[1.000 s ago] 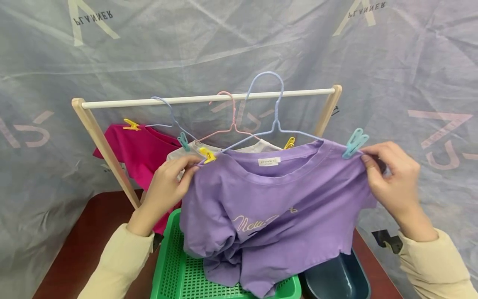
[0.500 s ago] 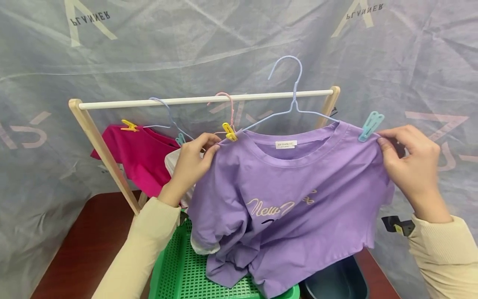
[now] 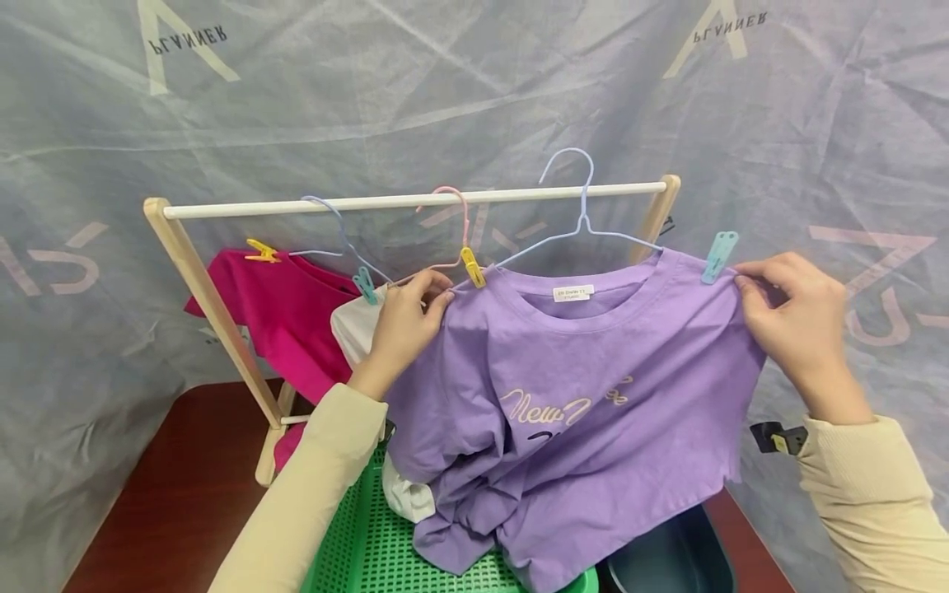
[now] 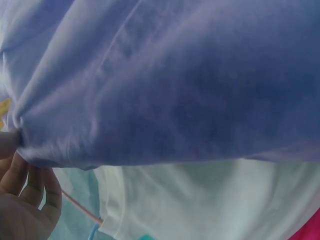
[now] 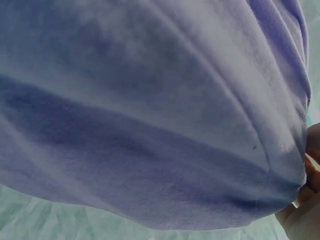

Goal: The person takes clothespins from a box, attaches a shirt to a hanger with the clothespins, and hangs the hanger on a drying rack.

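A purple T-shirt (image 3: 615, 362) with cream lettering hangs on a light blue wire hanger (image 3: 583, 216). My left hand (image 3: 406, 317) pinches its shoulder at the left, beside a yellow clothespin (image 3: 472, 268). At the other shoulder my right hand (image 3: 804, 325) pinches the fabric next to a teal clothespin (image 3: 719, 257). The hanger's hook overlaps the rack's white bar (image 3: 511, 196) in the head view, its tip just above it; whether they touch I cannot tell. Both wrist views are mostly filled by purple fabric (image 4: 175, 90), with a few fingers at the edge.
On the bar hang a magenta shirt (image 3: 285, 309) and, on a pink hanger (image 3: 463, 218), a white shirt (image 3: 357, 323) partly behind the purple one. Below are a green basket (image 3: 378, 535) and a dark blue basin (image 3: 670, 560) on a red-brown table (image 3: 163, 494).
Both hands have carried the purple T-shirt and its hanger to the right. The hook first rose well above the bar, then came down closer to it.
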The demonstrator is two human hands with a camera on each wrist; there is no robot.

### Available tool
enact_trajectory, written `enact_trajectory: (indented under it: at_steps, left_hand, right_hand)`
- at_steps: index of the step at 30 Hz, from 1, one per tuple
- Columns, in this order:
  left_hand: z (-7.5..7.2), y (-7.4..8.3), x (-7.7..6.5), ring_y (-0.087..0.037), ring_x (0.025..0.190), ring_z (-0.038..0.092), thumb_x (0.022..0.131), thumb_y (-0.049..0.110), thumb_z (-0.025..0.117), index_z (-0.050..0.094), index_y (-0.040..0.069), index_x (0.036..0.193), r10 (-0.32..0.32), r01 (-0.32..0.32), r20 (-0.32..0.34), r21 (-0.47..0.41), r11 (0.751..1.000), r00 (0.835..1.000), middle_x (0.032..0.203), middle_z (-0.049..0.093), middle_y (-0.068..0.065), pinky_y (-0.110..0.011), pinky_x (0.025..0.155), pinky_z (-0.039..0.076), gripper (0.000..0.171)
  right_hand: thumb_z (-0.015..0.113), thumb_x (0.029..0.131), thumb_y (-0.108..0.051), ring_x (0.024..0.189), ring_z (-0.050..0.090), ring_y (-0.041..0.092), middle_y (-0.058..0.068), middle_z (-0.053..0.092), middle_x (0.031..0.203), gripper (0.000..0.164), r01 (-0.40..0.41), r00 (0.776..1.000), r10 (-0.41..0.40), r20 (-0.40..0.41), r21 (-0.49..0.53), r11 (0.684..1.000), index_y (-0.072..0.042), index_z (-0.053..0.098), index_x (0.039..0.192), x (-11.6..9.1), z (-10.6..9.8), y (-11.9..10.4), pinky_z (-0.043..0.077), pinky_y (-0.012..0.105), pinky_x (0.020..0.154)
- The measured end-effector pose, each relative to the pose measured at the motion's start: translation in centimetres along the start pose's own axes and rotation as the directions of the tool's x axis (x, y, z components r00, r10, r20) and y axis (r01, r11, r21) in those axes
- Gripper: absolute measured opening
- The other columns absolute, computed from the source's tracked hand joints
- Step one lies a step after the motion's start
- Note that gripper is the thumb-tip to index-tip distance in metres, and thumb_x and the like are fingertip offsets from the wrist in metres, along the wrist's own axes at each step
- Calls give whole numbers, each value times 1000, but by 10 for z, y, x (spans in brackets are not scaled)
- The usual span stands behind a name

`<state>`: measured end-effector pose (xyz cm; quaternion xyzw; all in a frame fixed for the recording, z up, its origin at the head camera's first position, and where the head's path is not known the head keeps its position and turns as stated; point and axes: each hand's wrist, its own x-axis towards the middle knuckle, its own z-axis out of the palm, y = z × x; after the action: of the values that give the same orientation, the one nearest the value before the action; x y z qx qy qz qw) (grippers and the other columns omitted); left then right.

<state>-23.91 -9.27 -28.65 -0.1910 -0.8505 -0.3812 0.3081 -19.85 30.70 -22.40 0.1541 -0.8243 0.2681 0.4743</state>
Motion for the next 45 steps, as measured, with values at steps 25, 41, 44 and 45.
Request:
enact_trajectory:
  at_steps: [25, 41, 44, 45]
  left_hand:
    - [8, -2, 5, -12, 64, 60, 81, 12, 66, 65, 11, 85, -89, 89, -10, 26, 996, 996, 76, 70, -1, -26, 63, 46, 4]
    - [-1, 0, 8, -13, 59, 59, 81, 11, 62, 66, 13, 80, -131, 131, -31, 10, 991, 991, 70, 70, -2, -25, 57, 42, 4]
    - [-1, -1, 4, -12, 58, 58, 81, 11, 63, 67, 13, 80, -146, 146, -19, 2, 989, 989, 69, 69, -2, -25, 58, 42, 4]
    - [0, -2, 2, -12, 58, 58, 81, 11, 63, 67, 13, 80, -152, 152, -14, 2, 988, 988, 68, 69, -2, -25, 58, 42, 4]
  right_hand:
    - [58, 74, 0, 56, 33, -13, -38, 41, 67, 15, -46, 997, 47, 59, -24, 999, 1, 72, 78, -2, 1, -4, 23, 9, 53]
    - [55, 73, 1, 50, 29, -12, -39, 41, 60, 18, -113, 986, 116, 119, -33, 993, -1, 73, 75, 4, -6, -16, 19, 16, 47]
    - [57, 73, 1, 50, 30, -11, -38, 42, 60, 17, -114, 984, 117, 135, -32, 993, -2, 73, 76, 2, -5, -15, 20, 15, 47]
    - [57, 74, 1, 50, 30, -11, -38, 42, 61, 16, -112, 984, 116, 138, -32, 993, -2, 73, 76, 0, -5, -15, 21, 15, 47]
